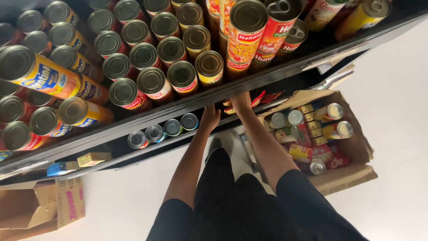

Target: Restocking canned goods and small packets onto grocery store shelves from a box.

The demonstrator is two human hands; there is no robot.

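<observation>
Both hands reaching under black shelf edge, among stocked tins.

Left hand [209,118]: extended to lower black metal shelf [111,154], fingers tucked beneath upper shelf lip, spread or grip not discernible; nearest item a row of four small silver-topped tins [162,130] just to its left. Right hand [241,102]: raised beside left, fingertips hidden behind same lip, hold not discernible; small red packet [258,99] touching or just beside it. Upper black shelf [285,73]: tall yellow- and red-labelled cylindrical cans [154,82] in close ranks, tops toward camera. Floor, right: open brown cardboard box [352,147] holding tins, small yellow cartons, red pouches. Floor, lower left: flattened brown cardboard carton [40,207]. Between: black-clad legs, white floor.
</observation>
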